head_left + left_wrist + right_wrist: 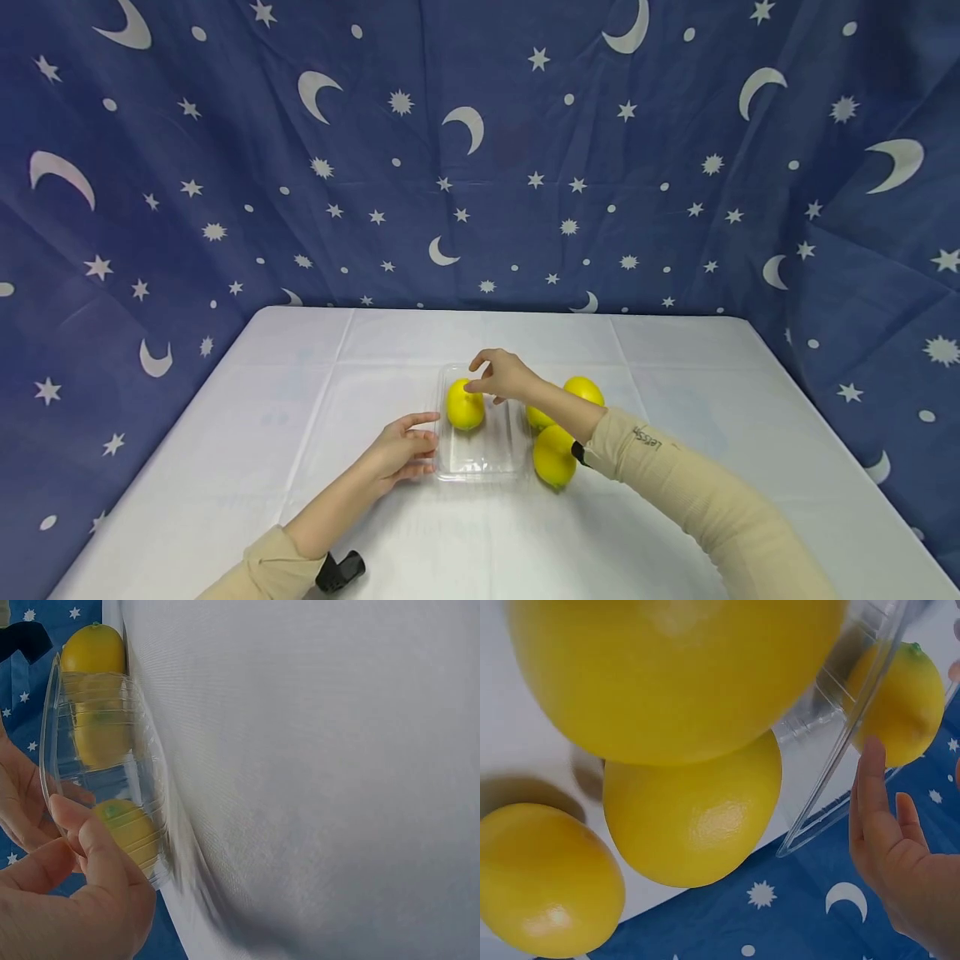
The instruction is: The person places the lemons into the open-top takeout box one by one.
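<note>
A clear plastic tray (480, 475) lies on the white table with one yellow lemon (463, 407) at its far end. My right hand (474, 375) hovers just over that lemon, fingers relaxed and holding nothing; in the right wrist view the right hand (885, 795) is spread beside the tray (840, 735) and the lemon (900, 697). My left hand (427, 442) rests with straight fingers against the tray's left rim (49, 750). Three more lemons (553, 456) lie on the table right of the tray, under my right forearm.
A blue cloth with white moons and stars (225, 167) hangs behind and beside the table. The white tablecloth (300, 375) stretches bare to the left and far side. A black wrist strap (341, 571) shows on my left sleeve.
</note>
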`<action>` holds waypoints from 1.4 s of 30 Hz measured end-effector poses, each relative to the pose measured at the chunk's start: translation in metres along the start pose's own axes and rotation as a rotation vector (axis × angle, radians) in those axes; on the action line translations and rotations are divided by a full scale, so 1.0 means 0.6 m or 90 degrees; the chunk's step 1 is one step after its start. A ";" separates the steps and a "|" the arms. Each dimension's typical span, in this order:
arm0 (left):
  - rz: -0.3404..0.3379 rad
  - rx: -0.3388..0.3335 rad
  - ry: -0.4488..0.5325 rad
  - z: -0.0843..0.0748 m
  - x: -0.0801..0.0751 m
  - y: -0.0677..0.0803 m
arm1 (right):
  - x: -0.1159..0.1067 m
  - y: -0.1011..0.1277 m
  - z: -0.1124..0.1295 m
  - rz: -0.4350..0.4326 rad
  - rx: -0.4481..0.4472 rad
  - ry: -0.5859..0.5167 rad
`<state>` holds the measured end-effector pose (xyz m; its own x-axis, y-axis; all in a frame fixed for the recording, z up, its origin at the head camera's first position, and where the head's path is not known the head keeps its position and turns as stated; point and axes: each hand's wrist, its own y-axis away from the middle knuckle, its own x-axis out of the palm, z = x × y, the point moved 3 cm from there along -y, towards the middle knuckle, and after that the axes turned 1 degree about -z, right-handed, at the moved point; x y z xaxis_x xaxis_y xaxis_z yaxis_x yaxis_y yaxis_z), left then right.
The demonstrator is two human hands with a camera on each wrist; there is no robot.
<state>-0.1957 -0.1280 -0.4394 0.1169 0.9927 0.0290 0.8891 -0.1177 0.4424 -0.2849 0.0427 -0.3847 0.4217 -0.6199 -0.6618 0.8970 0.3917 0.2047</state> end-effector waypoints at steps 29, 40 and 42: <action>0.002 0.003 -0.009 -0.001 0.005 0.008 | -0.027 0.082 -0.006 0.033 -0.031 -0.163; 0.003 0.005 -0.010 0.000 0.005 0.008 | -0.043 0.123 -0.040 0.018 -0.032 -0.195; 0.003 0.005 -0.008 0.000 0.004 0.008 | -0.048 0.128 -0.045 0.012 -0.029 -0.199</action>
<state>-0.1914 -0.1260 -0.4374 0.1272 0.9917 0.0196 0.8917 -0.1230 0.4356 -0.2314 0.1087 -0.3694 0.4648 -0.7883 -0.4032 0.8848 0.4307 0.1779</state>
